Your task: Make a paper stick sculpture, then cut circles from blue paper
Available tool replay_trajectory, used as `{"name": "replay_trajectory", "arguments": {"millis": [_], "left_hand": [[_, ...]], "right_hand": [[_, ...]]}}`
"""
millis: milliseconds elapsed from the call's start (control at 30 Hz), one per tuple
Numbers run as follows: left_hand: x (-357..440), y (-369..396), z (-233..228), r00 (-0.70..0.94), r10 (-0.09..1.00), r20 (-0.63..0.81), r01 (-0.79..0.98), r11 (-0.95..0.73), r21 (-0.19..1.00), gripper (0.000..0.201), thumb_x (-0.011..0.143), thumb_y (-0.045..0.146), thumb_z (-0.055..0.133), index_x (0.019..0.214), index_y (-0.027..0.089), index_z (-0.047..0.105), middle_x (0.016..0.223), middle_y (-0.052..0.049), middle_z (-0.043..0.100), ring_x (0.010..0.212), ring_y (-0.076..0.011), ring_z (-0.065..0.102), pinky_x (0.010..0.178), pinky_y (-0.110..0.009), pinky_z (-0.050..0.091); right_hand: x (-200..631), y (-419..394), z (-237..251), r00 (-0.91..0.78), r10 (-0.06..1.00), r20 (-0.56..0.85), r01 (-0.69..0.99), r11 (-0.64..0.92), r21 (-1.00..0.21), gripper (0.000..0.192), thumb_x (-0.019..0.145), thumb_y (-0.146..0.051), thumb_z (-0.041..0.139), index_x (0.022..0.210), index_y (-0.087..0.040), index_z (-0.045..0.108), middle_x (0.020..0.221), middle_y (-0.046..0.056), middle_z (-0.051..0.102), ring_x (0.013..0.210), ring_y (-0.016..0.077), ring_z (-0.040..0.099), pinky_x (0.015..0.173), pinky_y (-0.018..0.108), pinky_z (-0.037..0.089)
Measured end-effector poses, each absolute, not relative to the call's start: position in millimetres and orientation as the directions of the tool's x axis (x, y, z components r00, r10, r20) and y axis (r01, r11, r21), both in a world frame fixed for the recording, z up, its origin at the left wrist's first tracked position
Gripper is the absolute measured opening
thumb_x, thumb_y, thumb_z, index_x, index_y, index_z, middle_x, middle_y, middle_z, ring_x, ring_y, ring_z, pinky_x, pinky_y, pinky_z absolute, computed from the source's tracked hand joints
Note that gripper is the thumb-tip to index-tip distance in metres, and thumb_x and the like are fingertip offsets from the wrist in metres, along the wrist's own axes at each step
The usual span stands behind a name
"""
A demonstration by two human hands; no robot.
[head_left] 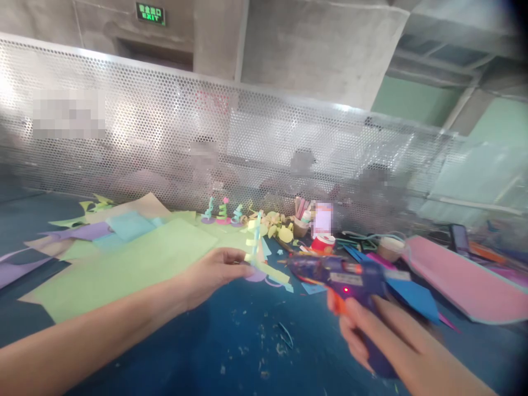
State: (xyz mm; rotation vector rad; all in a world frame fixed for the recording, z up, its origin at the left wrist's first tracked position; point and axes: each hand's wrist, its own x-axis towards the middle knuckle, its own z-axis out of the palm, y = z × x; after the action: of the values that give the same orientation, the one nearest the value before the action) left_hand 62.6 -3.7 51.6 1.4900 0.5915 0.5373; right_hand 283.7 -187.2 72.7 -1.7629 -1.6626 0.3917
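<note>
My right hand (pixel 371 330) is wrapped round the handle of a dark blue glue gun (pixel 336 272) with an orange trigger and a lit red light. Its nozzle points left, a short gap away from a small paper craft (pixel 256 242). That craft has an upright light blue stem, a pale yellow strip winding about it and a purple base. The fingers of my left hand (pixel 218 269) pinch it near the bottom. One end of the yellow strip (pixel 274 270) hangs loose to the right.
Green paper sheets (pixel 136 264) and other coloured paper cover the left. Several finished-looking spiral paper crafts (pixel 223 212) stand behind, near yellow paper pieces (pixel 274 225). A red-and-white roll (pixel 323 243), a phone (pixel 458 239) and a pink sheet (pixel 462 278) lie right. A perforated metal screen (pixel 264 132) borders the table.
</note>
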Motion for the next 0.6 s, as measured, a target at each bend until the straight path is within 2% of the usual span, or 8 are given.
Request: {"name": "replay_trajectory", "arguments": {"millis": [67,133,200,267,333,433,533,600], "left_hand": [[62.6,-4.0,51.3,0.748,0.663,-0.025,0.033,0.001,0.999,0.020,0.068,0.031,0.069,0.085,0.019,0.069,0.089,-0.004,0.070,0.092,-0.0198,0.060,0.085,-0.028,0.040],[62.5,-4.4,51.1,0.750,0.661,-0.010,0.025,-0.013,1.000,0.022,0.068,0.032,0.070,0.084,0.018,0.069,0.088,-0.004,0.070,0.090,-0.0202,0.060,0.082,-0.029,0.040],[62.4,-5.2,51.2,0.749,0.663,-0.003,0.025,-0.023,0.999,0.023,0.068,0.032,0.069,0.085,0.018,0.068,0.089,-0.004,0.069,0.090,-0.0203,0.059,0.080,-0.029,0.040],[62.4,-6.5,51.8,0.745,0.668,-0.004,0.035,-0.032,0.999,0.022,0.068,0.031,0.069,0.085,0.017,0.068,0.088,-0.004,0.069,0.088,-0.0198,0.059,0.078,-0.028,0.040],[62.5,-8.4,53.2,0.748,0.664,-0.003,0.036,-0.035,0.999,0.019,0.068,0.029,0.068,0.083,0.017,0.068,0.087,-0.004,0.069,0.085,-0.0191,0.059,0.076,-0.027,0.040],[62.7,-10.7,55.2,0.773,0.634,0.007,-0.002,-0.009,1.000,0.016,0.068,0.026,0.069,0.080,0.016,0.068,0.085,-0.004,0.069,0.084,-0.0184,0.060,0.077,-0.027,0.041],[62.6,-10.6,55.1,0.786,0.619,0.016,-0.030,0.012,0.999,0.017,0.068,0.025,0.069,0.082,0.016,0.068,0.087,-0.005,0.070,0.086,-0.0188,0.060,0.080,-0.028,0.041],[62.3,-9.5,54.0,0.777,0.630,0.017,-0.025,0.003,1.000,0.018,0.068,0.027,0.069,0.082,0.016,0.068,0.087,-0.005,0.070,0.086,-0.0190,0.061,0.079,-0.028,0.041]], "right_hand": [[264.4,-185.5,74.3,0.100,0.968,0.229,0.768,0.071,-0.636,0.037,0.085,-0.048,0.042,0.088,-0.018,0.065,0.068,0.005,0.066,0.056,0.0158,0.062,0.056,0.023,0.053],[250.3,-183.5,76.3,0.107,0.963,0.247,0.806,0.061,-0.588,0.033,0.084,-0.045,0.047,0.093,-0.019,0.065,0.081,0.008,0.068,0.074,0.0191,0.066,0.070,0.025,0.054],[240.8,-181.3,79.2,0.131,0.952,0.276,0.840,0.041,-0.542,0.032,0.084,-0.041,0.047,0.102,-0.019,0.063,0.093,0.009,0.068,0.090,0.0216,0.064,0.080,0.027,0.052],[235.5,-179.7,82.1,0.131,0.944,0.303,0.868,0.039,-0.495,0.031,0.085,-0.038,0.046,0.105,-0.020,0.062,0.093,0.009,0.068,0.097,0.0226,0.063,0.082,0.028,0.052],[233.6,-178.9,83.7,0.089,0.938,0.335,0.910,0.061,-0.411,0.027,0.085,-0.035,0.047,0.100,-0.021,0.065,0.082,0.008,0.069,0.095,0.0225,0.063,0.081,0.027,0.052],[234.7,-179.4,83.7,-0.002,0.927,0.376,0.967,0.097,-0.236,0.024,0.086,-0.032,0.046,0.085,-0.023,0.068,0.061,0.004,0.064,0.082,0.0210,0.066,0.076,0.025,0.053],[236.0,-179.8,83.6,-0.044,0.919,0.392,0.985,0.105,-0.137,0.027,0.087,-0.032,0.044,0.079,-0.022,0.067,0.056,0.002,0.061,0.070,0.0194,0.066,0.071,0.024,0.053],[235.1,-179.4,85.2,-0.074,0.910,0.409,0.987,0.125,-0.100,0.028,0.088,-0.032,0.042,0.082,-0.022,0.067,0.054,0.002,0.060,0.070,0.0199,0.066,0.069,0.024,0.053]]}}
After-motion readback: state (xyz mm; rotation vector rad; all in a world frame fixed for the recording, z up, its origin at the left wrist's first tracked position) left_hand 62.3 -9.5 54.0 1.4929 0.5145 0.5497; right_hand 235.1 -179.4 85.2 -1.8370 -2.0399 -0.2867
